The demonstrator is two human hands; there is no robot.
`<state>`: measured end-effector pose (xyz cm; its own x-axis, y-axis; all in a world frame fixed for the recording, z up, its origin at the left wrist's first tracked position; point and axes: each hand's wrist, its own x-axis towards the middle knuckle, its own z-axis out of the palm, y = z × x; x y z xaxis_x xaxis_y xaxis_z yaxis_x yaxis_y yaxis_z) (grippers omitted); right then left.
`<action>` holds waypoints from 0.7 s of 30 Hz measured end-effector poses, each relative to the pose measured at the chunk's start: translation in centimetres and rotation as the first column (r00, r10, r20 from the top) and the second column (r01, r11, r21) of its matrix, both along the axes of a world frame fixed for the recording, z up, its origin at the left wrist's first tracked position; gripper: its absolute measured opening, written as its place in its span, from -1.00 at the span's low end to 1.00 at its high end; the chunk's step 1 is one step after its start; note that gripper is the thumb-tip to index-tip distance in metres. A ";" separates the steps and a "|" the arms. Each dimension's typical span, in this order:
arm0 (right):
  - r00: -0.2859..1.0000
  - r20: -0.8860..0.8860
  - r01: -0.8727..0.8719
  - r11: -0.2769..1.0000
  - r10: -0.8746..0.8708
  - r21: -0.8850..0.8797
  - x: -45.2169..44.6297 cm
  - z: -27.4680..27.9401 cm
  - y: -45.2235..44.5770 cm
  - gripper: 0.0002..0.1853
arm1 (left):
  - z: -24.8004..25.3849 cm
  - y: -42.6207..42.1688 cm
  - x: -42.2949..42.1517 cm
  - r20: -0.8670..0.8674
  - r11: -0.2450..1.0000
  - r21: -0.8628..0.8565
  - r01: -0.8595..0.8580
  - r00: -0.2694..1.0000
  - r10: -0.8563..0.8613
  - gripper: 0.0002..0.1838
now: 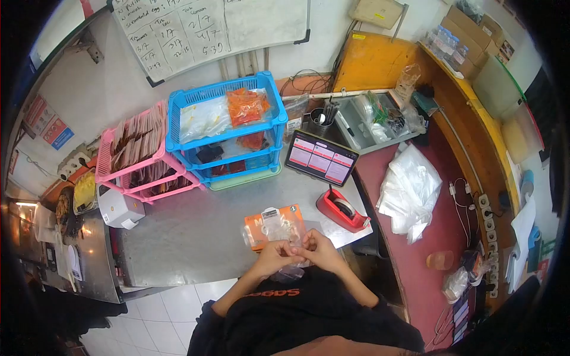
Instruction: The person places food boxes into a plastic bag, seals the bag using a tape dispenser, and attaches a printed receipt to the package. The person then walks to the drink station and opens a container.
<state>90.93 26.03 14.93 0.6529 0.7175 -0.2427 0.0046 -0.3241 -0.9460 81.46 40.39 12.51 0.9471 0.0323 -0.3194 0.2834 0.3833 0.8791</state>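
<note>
My left hand (275, 259) and my right hand (320, 250) meet in front of my chest at the table's near edge. Both are closed, with thumbs and fingertips pinched together on a clear plastic bag (288, 274), part of which hangs below my left hand. My fingers hide the exact spot they grip. Just beyond them an orange printed packet (256, 224) lies on the metal table, with clear plastic and a small white label (271, 212) over it. A red tape dispenser (342, 212) stands to the right of my right hand.
A tablet (321, 158) leans behind the dispenser. Blue stacked baskets (225, 153) and pink baskets (142, 166) of packets stand at the back left, near a small white printer (120, 207). Clear plastic bags (409, 190) lie on the red counter (424, 267) at right.
</note>
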 end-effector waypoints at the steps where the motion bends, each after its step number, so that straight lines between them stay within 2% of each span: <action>1: 0.985 -0.172 -0.027 1.000 0.028 0.005 0.2 0.0 -0.1 -0.71 | -0.1 -0.2 -0.1 0.012 0.999 0.018 0.028 1.000 -0.028 -0.78; 2: 0.938 -0.341 -0.054 0.998 0.056 0.014 0.4 0.0 -0.2 -0.70 | 0.0 -0.3 -0.2 0.008 1.000 0.016 0.024 1.000 -0.025 -0.78; 3: 0.937 -0.343 -0.057 0.998 0.059 0.013 0.5 0.2 -0.2 -0.70 | 0.2 -0.4 -0.3 -0.025 0.997 0.002 0.082 0.996 -0.082 -0.75; 5: 0.874 -0.476 -0.011 0.984 0.097 0.180 0.5 1.0 -0.2 -0.71 | 0.4 -0.3 -0.3 -0.060 0.990 -0.015 0.140 0.988 -0.140 -0.71; 6: 0.873 -0.479 -0.011 0.984 0.096 0.178 0.6 1.3 -0.3 -0.71 | 0.5 -0.2 -0.2 -0.111 0.965 -0.246 0.092 0.986 -0.123 -0.72; 7: 0.895 -0.433 -0.013 0.978 0.105 0.209 0.8 1.5 -0.5 -0.73 | 0.5 -0.1 -0.2 -0.162 0.887 -0.461 0.029 0.980 -0.116 -0.73; 8: 0.916 -0.386 -0.017 0.971 0.111 0.239 1.0 1.8 -0.6 -0.75 | -0.3 0.3 -0.3 -0.164 0.887 -0.462 0.028 0.980 -0.116 -0.73; 9: 0.915 -0.388 -0.016 0.971 0.110 0.238 1.4 2.1 -1.0 -0.75 | -0.4 0.8 -0.1 -0.116 0.901 -0.428 -0.066 0.993 0.018 -0.78; 10: 0.965 -0.256 0.007 0.971 0.056 0.237 1.7 2.3 -1.4 -0.76 | -0.3 1.0 0.0 -0.064 0.902 -0.399 -0.164 0.986 0.151 -0.82; 11: 0.993 -0.119 0.029 0.971 0.000 0.239 2.0 2.6 -1.5 -0.77 | -0.2 0.9 -0.1 -0.066 0.901 -0.401 -0.166 0.986 0.152 -0.82; 12: 0.989 -0.140 0.082 0.976 -0.054 0.203 1.8 3.2 -1.4 -0.79 | 0.1 0.7 -0.2 -0.034 0.971 -0.150 -0.187 0.982 0.184 -0.88; 13: 0.989 -0.142 0.080 0.976 -0.052 0.201 1.5 3.3 -1.2 -0.79 | 1.1 0.6 -0.1 0.006 0.972 0.110 -0.208 0.978 0.208 -0.87; 14: 1.000 -0.018 0.020 0.979 -0.017 0.205 1.1 3.2 -1.0 -0.79 | 0.7 0.8 0.0 0.132 0.992 -0.003 -0.123 0.984 0.122 -0.64; 15: 0.994 0.108 -0.042 0.978 0.021 0.202 0.7 3.2 -0.6 -0.79 | 0.7 0.6 0.1 0.133 0.991 -0.004 -0.130 0.983 0.130 -0.64; 17: 0.999 0.049 -0.033 0.970 0.022 0.240 -0.2 3.4 0.2 -0.80 | 0.8 0.1 0.5 0.228 0.994 0.111 0.005 0.973 -0.031 -0.73; 18: 0.988 0.153 -0.048 0.979 0.018 0.200 -0.3 3.3 0.4 -0.80 | 3.3 0.4 0.5 0.058 0.850 0.526 0.014 0.997 -0.052 -0.97; 19: 0.967 0.256 -0.058 0.986 0.017 0.156 -0.2 3.3 0.4 -0.79 | 2.2 1.2 0.6 0.061 0.851 0.526 0.012 0.997 -0.051 -0.97; 20: 0.922 0.384 0.018 0.994 -0.058 0.106 0.1 3.3 0.0 -0.79 | 0.1 2.7 0.7 0.047 0.943 0.268 -0.198 0.980 0.192 -0.89; 21: 0.921 0.385 0.016 0.994 -0.056 0.107 0.5 3.4 -0.5 -0.79 | 0.0 3.6 0.8 -0.033 0.911 0.003 -0.413 0.910 0.413 -0.79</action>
<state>91.41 25.55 18.30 0.7072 0.6991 0.1058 0.3666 -0.2347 -0.9003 82.28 43.96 12.47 0.8387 0.4166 -0.3509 0.1277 0.4758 0.8703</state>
